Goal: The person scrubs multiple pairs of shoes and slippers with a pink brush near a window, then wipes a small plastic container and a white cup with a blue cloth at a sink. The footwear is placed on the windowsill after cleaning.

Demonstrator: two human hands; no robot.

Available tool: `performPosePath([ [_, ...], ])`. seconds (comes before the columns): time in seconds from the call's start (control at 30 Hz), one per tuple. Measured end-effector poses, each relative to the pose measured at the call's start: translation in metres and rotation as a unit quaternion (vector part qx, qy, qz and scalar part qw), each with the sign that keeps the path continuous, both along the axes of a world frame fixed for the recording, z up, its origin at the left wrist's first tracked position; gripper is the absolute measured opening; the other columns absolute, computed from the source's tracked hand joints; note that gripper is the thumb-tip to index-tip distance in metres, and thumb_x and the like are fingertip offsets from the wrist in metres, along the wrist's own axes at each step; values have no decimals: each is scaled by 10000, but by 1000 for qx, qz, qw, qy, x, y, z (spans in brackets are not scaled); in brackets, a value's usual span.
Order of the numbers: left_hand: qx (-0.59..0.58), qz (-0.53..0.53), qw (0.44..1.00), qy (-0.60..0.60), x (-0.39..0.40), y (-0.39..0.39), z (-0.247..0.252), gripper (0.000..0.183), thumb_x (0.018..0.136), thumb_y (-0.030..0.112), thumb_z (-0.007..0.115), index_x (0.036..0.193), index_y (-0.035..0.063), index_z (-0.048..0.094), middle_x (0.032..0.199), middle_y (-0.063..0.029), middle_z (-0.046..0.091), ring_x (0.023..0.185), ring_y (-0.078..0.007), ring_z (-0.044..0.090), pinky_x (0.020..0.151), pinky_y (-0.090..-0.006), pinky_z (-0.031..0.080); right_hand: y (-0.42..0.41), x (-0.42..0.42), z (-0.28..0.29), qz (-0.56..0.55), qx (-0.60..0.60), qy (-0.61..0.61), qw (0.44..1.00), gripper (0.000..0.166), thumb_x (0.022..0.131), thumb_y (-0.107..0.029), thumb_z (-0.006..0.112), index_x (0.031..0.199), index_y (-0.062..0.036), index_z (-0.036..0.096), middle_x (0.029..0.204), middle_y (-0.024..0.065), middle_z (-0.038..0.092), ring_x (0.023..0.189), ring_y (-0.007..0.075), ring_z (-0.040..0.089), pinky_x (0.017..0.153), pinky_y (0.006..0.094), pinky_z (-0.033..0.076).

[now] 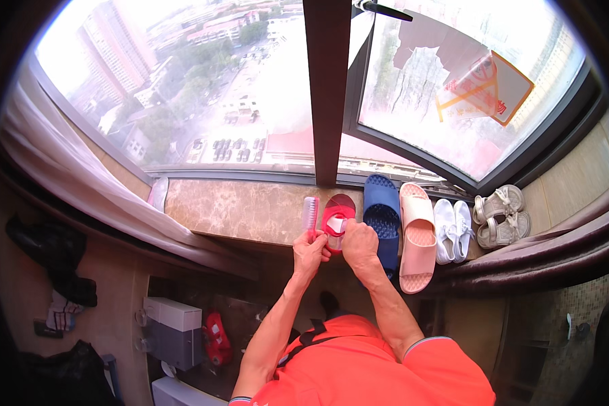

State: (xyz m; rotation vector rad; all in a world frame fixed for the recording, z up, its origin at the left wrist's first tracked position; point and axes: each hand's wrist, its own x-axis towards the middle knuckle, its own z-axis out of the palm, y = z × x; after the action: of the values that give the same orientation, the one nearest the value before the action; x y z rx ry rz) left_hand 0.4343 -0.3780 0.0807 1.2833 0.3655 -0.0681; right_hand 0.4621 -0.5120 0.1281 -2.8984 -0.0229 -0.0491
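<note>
In my left hand is the handle of a scrub brush with pale bristles and a pink body. The bristle end points away from me, over the stone window sill. Just right of the brush, a small red shoe with a darker toe lies on the sill, its toe towards the window. A white patch shows in the shoe's opening. My right hand is curled at the shoe's right side and grips it there; its fingertips are hidden. The left fingertips are close to the shoe's heel.
Along the sill to the right stand blue slides, pink slides, white shoes and beige sandals. A window sash is tilted open above. Curtains hang at both sides. Another red shoe lies below, beside a grey box.
</note>
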Motion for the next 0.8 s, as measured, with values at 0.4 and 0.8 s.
performPosePath([
  [0.4, -13, -10, 999, 28, 2, -10, -3, 125, 925, 138, 672, 952, 17, 685, 720, -44, 668, 511, -103, 607, 442, -232, 483, 3, -5, -9, 71, -81, 13, 994, 183, 879, -167, 613, 932, -28, 720, 939, 166, 708, 807, 303, 735, 680, 397, 588],
  [0.8, -29, 115, 991, 56, -91, 76, -20, 103, 913, 158, 666, 898, 56, 674, 783, -18, 681, 546, -88, 618, 473, -229, 497, 38, -39, 24, 194, 114, -79, 971, 162, 884, -218, 685, 987, -100, 726, 858, 142, 724, 786, 350, 704, 700, 455, 552],
])
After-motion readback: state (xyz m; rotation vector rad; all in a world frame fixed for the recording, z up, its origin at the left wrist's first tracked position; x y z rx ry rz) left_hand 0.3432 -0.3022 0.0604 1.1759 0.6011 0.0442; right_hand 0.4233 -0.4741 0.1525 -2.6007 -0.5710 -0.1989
